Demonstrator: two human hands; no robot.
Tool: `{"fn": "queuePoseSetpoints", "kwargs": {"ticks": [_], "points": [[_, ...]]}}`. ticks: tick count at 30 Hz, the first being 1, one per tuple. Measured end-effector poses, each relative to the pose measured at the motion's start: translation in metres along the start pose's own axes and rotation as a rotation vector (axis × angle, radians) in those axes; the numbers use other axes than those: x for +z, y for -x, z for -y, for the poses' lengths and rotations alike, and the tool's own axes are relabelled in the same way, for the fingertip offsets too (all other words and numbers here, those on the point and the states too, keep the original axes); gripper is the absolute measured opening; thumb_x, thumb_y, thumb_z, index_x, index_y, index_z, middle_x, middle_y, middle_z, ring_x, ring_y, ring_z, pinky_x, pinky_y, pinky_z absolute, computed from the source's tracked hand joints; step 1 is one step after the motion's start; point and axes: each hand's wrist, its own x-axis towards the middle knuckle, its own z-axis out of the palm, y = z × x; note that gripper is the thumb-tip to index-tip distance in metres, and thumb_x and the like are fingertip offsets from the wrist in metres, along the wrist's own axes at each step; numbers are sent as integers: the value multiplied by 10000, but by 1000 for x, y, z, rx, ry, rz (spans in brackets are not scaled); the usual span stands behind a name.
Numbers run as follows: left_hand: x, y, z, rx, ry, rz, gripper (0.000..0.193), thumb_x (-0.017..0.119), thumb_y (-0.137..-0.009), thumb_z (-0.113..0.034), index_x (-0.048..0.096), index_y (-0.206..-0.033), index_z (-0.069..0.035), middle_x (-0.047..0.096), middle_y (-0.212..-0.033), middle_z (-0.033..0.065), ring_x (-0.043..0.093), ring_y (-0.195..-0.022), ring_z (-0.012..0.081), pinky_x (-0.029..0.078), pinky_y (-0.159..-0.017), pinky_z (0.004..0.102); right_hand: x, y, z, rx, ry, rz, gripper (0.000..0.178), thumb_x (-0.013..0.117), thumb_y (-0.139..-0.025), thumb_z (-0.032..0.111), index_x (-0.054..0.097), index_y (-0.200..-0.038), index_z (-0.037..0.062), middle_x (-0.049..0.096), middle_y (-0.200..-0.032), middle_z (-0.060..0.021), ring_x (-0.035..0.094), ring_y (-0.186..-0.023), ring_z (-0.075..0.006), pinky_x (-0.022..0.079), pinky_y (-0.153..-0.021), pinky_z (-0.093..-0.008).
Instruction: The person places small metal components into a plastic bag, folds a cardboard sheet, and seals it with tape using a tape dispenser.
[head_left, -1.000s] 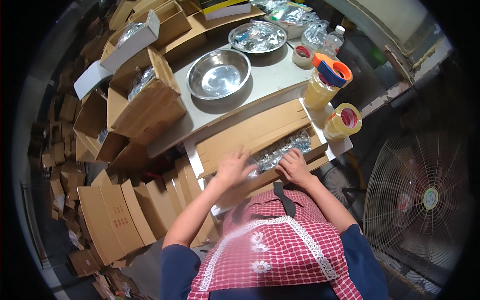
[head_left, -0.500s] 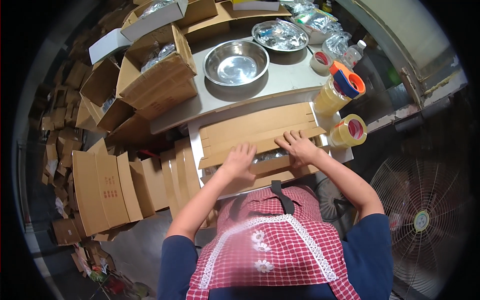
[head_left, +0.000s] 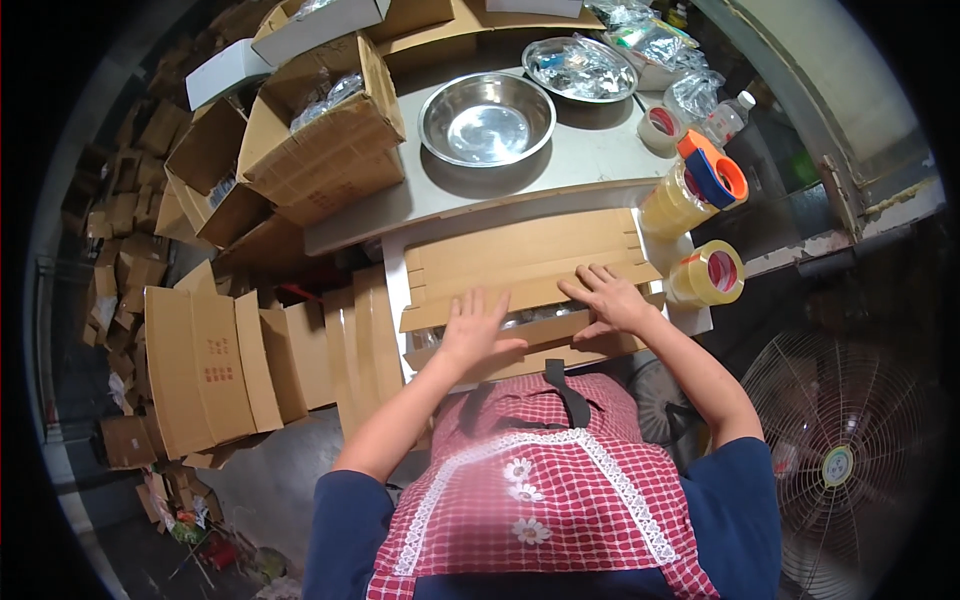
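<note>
In front of me lies a cardboard box (head_left: 525, 257) with its wide far flap folded over toward me. My left hand (head_left: 474, 330) rests on the flap's near edge at the left, fingers spread and thumb stretched out sideways. My right hand (head_left: 612, 303) lies flat on the same flap further right, fingers apart, thumb over the near side. Between the hands a narrow gap shows shiny clear-wrapped contents (head_left: 535, 313) inside the box. Neither hand grasps anything. The near flap (head_left: 545, 359) lies toward my red checked apron.
Right of the box stand rolls of clear tape (head_left: 690, 278) and an orange-blue tape dispenser (head_left: 718, 175). Behind are a steel bowl (head_left: 487, 120) and a dish of silvery packets (head_left: 580, 72). Open cartons (head_left: 325, 140) stand left; a large fan (head_left: 835, 465) is at right.
The fingers of my left hand have spread and its thumb now sticks out to the right. My right hand lies flatter. The whole view has shifted slightly.
</note>
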Motion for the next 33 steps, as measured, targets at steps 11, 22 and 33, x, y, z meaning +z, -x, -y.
{"fn": "queuePoseSetpoints", "kwargs": {"ticks": [11, 22, 33], "points": [[18, 4, 2, 51, 33, -46, 940, 621, -826, -688, 391, -1537, -118, 475, -1391, 317, 462, -1293, 451, 356, -1073, 619, 21, 0, 3, -1, -20, 18, 1059, 633, -712, 765, 346, -1559, 199, 448, -1457, -247, 462, -1297, -435, 321, -1111, -563], [-12, -13, 5, 8, 76, 264, 1276, 730, -686, -722, 144, -1604, -58, 228, -1593, 304, 238, -1479, 452, 196, -1114, 728, -7, -53, 2, -141, -98, 345, 1231, 756, -625, 704, 196, -1612, 227, 287, -1618, -155, 337, -1442, -413, 268, -1126, -630], [-12, -5, -4, -102, 149, 277, 1246, 773, -702, -648, 157, -1598, -40, 203, -1622, 255, 209, -1501, 408, 160, -1135, 713, 17, -53, 7, -212, -130, 179, 1292, 772, -590, 677, 170, -1618, 176, 238, -1658, -94, 300, -1480, -371, 268, -1138, -633]]}}
